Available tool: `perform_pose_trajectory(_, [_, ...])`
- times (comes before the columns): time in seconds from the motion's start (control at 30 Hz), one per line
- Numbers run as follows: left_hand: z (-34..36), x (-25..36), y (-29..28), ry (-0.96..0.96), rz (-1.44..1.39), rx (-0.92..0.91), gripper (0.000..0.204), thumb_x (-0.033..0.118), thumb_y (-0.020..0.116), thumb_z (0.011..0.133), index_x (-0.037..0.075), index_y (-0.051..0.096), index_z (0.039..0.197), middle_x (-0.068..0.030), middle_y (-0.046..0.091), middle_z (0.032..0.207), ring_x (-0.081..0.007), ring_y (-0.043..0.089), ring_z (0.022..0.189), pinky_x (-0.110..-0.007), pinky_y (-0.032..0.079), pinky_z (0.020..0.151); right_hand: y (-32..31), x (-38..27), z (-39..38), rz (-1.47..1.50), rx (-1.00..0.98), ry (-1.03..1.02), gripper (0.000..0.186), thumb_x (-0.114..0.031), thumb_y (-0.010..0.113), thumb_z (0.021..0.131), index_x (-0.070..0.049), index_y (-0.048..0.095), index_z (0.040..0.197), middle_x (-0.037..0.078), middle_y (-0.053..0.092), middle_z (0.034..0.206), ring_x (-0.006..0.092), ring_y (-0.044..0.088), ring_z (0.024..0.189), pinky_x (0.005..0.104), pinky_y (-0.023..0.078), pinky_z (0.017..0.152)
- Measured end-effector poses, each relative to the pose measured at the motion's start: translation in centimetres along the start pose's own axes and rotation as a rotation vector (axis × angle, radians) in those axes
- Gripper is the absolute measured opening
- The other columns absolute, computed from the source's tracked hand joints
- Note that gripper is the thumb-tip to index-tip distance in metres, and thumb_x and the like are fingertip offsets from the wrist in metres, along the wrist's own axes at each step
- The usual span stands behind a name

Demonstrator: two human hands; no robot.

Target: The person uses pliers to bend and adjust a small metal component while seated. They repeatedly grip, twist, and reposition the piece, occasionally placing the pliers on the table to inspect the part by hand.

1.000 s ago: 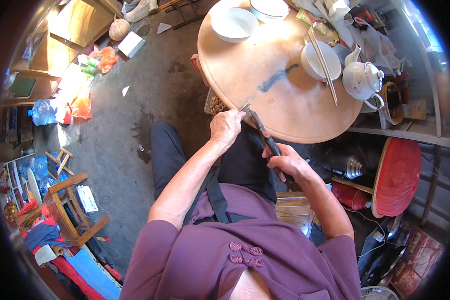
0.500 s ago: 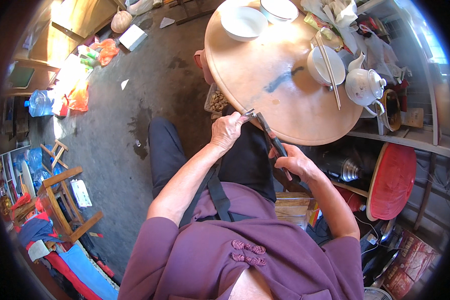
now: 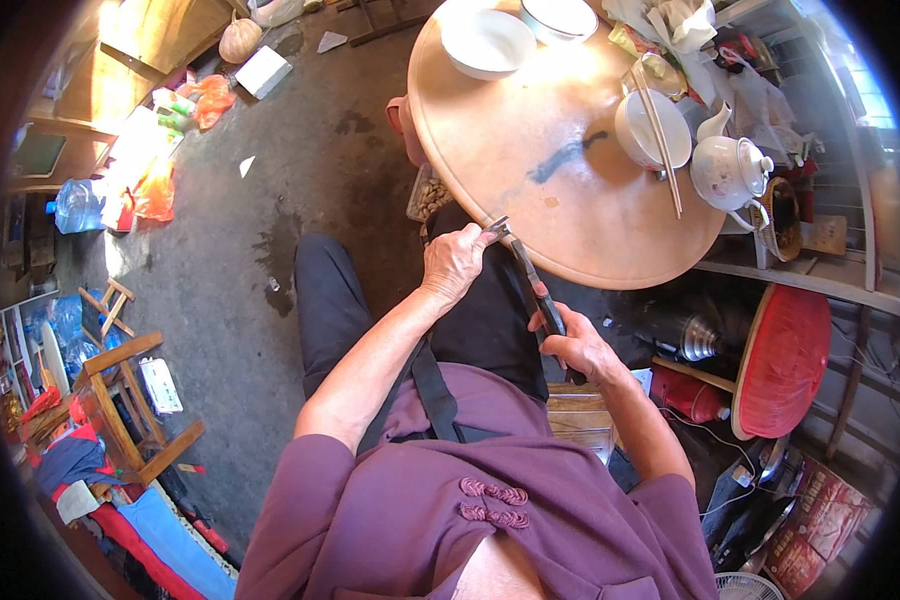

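My left hand (image 3: 453, 264) is closed, pinching a small metal piece (image 3: 498, 227) at the near edge of the round wooden-coloured table (image 3: 610, 240). My right hand (image 3: 577, 346) is wrapped round the dark handles of a pliers-like tool (image 3: 541, 298), whose metal head reaches up to that piece; whether they touch is too small to tell. Beside the table edge, above my left hand, a clear container of brown nut-like pieces (image 3: 426, 192) is partly hidden by the tabletop.
On the table are white bowls (image 3: 485, 40), chopsticks (image 3: 670, 190) across a bowl and a white teapot (image 3: 730, 170). A shelf (image 3: 810, 280), a red disc (image 3: 790, 360) and a thermos (image 3: 698, 340) stand at right; wooden frames (image 3: 140, 420) and bags (image 3: 155, 195) lie at left.
My right hand and the tool have shifted slightly, and the tool's handles look closer together than half a second ago. My left hand stays at the table edge with the metal piece.
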State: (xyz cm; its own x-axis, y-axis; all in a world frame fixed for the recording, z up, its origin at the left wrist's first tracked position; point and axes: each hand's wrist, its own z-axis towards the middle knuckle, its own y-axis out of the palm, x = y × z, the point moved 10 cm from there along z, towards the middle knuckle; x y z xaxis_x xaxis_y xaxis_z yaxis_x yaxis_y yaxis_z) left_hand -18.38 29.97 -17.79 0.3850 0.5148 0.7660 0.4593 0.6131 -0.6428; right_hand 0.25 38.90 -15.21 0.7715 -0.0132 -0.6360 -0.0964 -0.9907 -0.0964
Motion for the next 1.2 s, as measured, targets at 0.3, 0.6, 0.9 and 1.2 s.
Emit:
perform_pose_trajectory(0.3, [-0.6, 0.1, -0.2, 0.001, 0.067, 0.015, 0.026, 0.027, 0.059, 0.091, 0.006, 0.058, 0.077, -0.0164, 0.062, 0.067, -0.0376, 0.063, 0.065, -0.048, 0.047, 0.056, 0.5, -0.6, 0.1, 0.107, 0.035, -0.083, 0.029, -0.008, 0.060, 0.067, -0.005, 0.058, 0.096, 0.002, 0.049, 0.074, 0.0110, 0.044, 0.056, 0.0256, 0.035, 0.052])
perform_pose_trajectory(0.6, [-0.4, 0.1, 0.0, -0.032, -0.004, 0.032, 0.034, 0.034, 0.056, 0.093, 0.005, 0.059, 0.074, -0.0217, 0.059, 0.066, -0.0424, 0.060, 0.067, -0.050, 0.045, 0.056, -0.7, -0.6, 0.0, 0.109, -0.050, 0.074, 0.029, -0.008, 0.059, 0.068, -0.004, 0.060, 0.097, 0.004, 0.053, 0.080, 0.0141, 0.052, 0.066, 0.0266, 0.040, 0.056])
perform_pose_trajectory(0.9, [-0.5, -0.9, 0.3, -0.046, -0.096, 0.017, 0.038, 0.034, 0.057, 0.093, 0.004, 0.057, 0.069, -0.0226, 0.055, 0.064, -0.0430, 0.055, 0.062, -0.046, 0.041, 0.053, 0.3, -0.1, -0.8, 0.220, -0.028, 0.007, 0.029, -0.007, 0.060, 0.068, -0.005, 0.059, 0.097, 0.002, 0.051, 0.075, 0.0109, 0.046, 0.055, 0.0253, 0.036, 0.048])
perform_pose_trajectory(1.2, [-0.3, 0.0, 0.6, -0.078, 0.045, -0.031, 0.028, 0.029, 0.057, 0.092, 0.006, 0.058, 0.077, -0.0193, 0.061, 0.066, -0.0394, 0.062, 0.066, -0.049, 0.046, 0.057, -9.1, -8.2, 2.7, -0.963, 0.715, -0.449, 0.043, -0.012, 0.064, 0.072, -0.004, 0.060, 0.114, 0.021, 0.050, 0.122, 0.0387, 0.049, 0.109, 0.0488, 0.042, 0.088])
